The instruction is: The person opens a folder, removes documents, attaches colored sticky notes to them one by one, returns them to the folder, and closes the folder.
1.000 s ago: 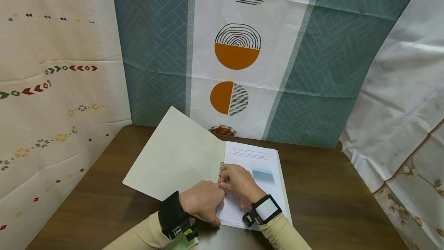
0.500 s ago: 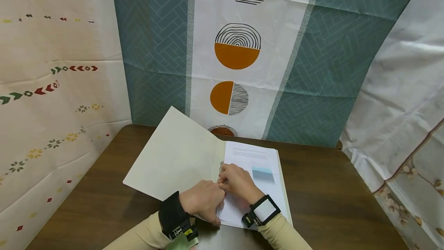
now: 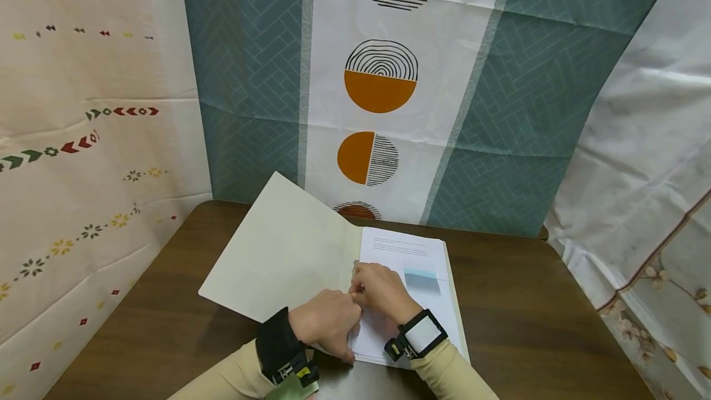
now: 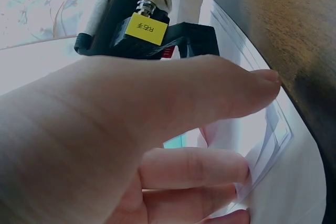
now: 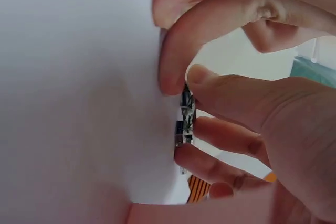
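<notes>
A cream ring binder lies spread on the table, its cover turned to the left. White printed sheets with a blue picture are stacked on its right half. At the spine is the binder's metal ring clip, mostly covered by fingers. My right hand grips the clip, thumb on one side and fingers on the other. My left hand rests on the sheets' lower left edge, beside the right fingertips. Its thumb stretches along the bottom edge, with the other fingers over the paper.
The brown table extends to both sides of the binder. A pale green item shows partly below the left wrist. Patterned cloths hang behind the table and at both sides.
My right wrist shifts and turns very slightly, with the fingers staying at the clip. My left hand, the binder and the sheets keep their places.
</notes>
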`<state>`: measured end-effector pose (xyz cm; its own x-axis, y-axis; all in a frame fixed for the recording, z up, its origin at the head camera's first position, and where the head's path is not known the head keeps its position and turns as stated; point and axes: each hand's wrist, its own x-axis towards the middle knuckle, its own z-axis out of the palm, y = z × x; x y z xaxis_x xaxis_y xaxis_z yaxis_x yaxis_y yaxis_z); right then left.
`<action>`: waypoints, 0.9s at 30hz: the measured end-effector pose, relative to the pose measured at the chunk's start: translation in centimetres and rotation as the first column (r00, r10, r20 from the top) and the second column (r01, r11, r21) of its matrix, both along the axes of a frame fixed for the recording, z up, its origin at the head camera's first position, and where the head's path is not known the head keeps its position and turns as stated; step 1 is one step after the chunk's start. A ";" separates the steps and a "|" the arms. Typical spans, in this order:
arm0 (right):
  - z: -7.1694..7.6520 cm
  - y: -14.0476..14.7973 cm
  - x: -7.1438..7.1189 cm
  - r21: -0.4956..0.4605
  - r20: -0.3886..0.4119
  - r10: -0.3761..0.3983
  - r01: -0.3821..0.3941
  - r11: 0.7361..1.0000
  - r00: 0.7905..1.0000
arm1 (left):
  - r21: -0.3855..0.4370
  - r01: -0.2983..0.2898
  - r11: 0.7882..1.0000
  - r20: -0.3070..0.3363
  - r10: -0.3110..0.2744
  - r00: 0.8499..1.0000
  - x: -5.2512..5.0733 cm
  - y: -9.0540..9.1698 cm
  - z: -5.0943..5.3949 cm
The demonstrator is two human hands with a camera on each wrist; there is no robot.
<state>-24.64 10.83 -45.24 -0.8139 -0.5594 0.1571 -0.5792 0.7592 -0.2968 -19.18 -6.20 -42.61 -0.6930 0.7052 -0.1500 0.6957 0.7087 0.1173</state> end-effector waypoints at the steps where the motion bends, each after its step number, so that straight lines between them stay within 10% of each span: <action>1: 0.2 -0.1 0.1 0.008 0.002 -0.001 0.001 1.000 1.000 | 0.001 -0.001 1.000 -0.001 0.001 1.000 0.0 0.0 0.0; 11: 1.5 2.9 0.7 -0.023 0.122 0.014 -0.012 1.000 0.992 | -0.008 -0.004 1.000 -0.024 0.004 1.000 0.0 0.4 -0.2; 22: 4.1 9.2 2.1 -0.009 -0.023 -0.199 0.199 0.980 0.980 | 0.037 -0.023 0.999 0.016 0.023 1.000 -0.2 0.3 -0.2; 27: 4.3 11.3 2.1 0.030 0.045 -0.243 0.242 0.970 0.969 | 0.037 -0.034 0.999 0.036 0.033 0.999 -0.2 0.3 -0.2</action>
<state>-22.52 22.12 -40.94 -0.9320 -0.3474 0.1036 -0.3623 0.8825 -0.2999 -19.39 -5.86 -42.80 -0.7112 0.6871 -0.1489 0.6665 0.7263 0.1680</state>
